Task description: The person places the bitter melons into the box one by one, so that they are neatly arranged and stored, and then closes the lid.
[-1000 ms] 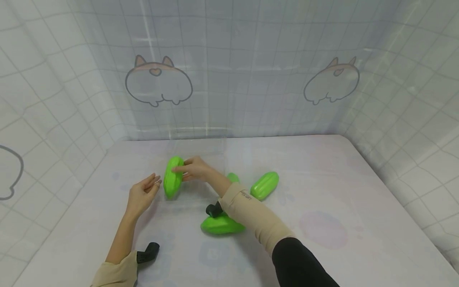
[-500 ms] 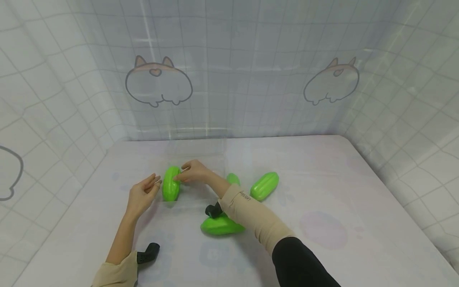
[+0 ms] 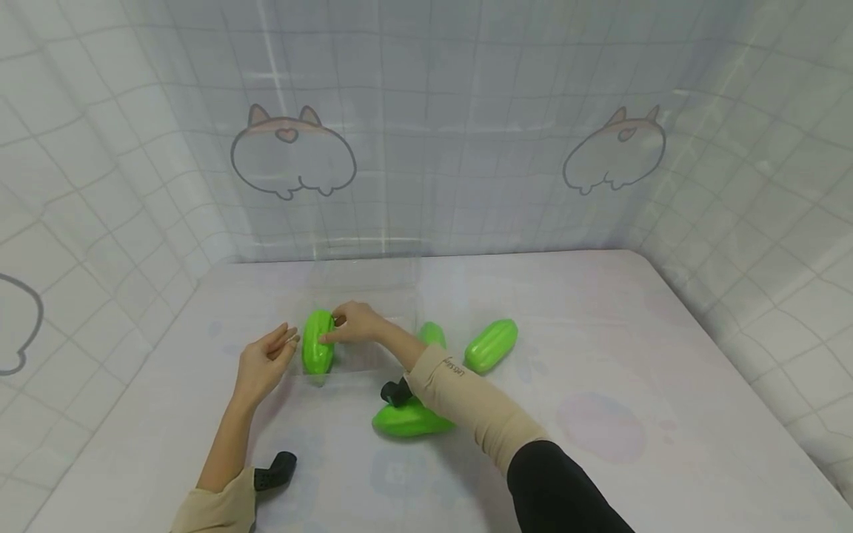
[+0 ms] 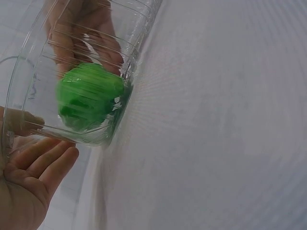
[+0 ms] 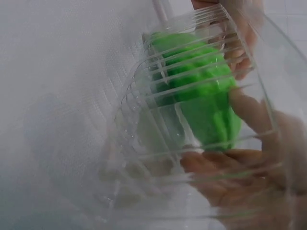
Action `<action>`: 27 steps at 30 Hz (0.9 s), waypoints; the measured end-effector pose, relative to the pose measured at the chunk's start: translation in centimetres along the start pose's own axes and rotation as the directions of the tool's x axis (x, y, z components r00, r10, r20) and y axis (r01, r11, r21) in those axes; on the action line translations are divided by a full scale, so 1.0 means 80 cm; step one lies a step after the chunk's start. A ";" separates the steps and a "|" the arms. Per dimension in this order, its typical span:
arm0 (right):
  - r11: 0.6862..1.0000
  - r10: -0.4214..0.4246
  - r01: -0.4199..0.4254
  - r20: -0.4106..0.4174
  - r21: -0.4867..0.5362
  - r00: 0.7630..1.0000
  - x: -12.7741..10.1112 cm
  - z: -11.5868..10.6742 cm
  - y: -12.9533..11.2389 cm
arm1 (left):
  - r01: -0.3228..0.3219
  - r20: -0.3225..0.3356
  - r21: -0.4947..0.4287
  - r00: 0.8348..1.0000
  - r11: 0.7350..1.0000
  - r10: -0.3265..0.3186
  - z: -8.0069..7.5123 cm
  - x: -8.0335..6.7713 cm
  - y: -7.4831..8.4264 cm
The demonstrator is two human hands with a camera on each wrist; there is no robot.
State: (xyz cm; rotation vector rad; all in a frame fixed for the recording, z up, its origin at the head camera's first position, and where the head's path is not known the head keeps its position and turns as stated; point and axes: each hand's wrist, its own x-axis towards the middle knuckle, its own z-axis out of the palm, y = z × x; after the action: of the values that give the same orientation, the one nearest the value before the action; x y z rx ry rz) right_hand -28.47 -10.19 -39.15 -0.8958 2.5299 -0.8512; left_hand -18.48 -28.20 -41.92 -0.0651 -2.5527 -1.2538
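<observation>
A bright green ribbed toy pod [image 3: 317, 349] stands on end inside the left part of a clear plastic box [image 3: 400, 285] on the table. My right hand [image 3: 353, 323] reaches into the box and grips the pod near its top with thumb and fingers. In the right wrist view the pod [image 5: 201, 96] shows through the box's ribbed wall [image 5: 144, 143]. My left hand [image 3: 266, 359] is open just outside the box's left wall, fingers straight. The left wrist view shows the pod [image 4: 88, 96] low in the box, and my left hand [image 4: 29, 177] beside the wall.
Three more green pods lie to the right of the box: one [image 3: 491, 345], one partly hidden behind my forearm [image 3: 433, 333], and one nearer me [image 3: 408, 419]. The white table [image 3: 600, 333] ends at tiled curtain walls at the back and both sides.
My right hand has lowered the green pod from above the box rim down inside the box. The left hand has stayed in place.
</observation>
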 end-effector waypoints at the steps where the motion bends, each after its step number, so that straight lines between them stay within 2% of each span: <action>1: 1.000 -0.008 0.008 0.005 -0.023 1.000 0.000 0.000 0.000 | 0.004 0.001 -0.001 1.000 1.000 -0.004 0.000 0.000 0.000; 5: 0.998 -0.010 0.011 0.021 -0.059 1.000 -0.001 0.000 -0.001 | 0.009 0.002 0.001 1.000 1.000 -0.009 -0.001 -0.001 -0.001; 11: 1.000 0.020 -0.020 0.006 0.009 1.000 -0.011 -0.010 0.001 | -0.007 -0.005 0.011 1.000 1.000 0.007 0.000 0.000 -0.001; 27: 0.974 -0.092 0.100 -0.046 0.203 0.995 -0.061 -0.055 0.011 | -0.005 -0.010 0.002 1.000 1.000 0.005 0.000 0.000 0.001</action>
State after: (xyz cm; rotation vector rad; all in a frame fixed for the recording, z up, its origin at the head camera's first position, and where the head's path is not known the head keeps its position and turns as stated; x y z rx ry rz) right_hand -27.31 -4.54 -35.81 -0.9488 2.3898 -1.1439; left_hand -18.46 -28.16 -41.89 -0.0650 -2.5435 -1.2471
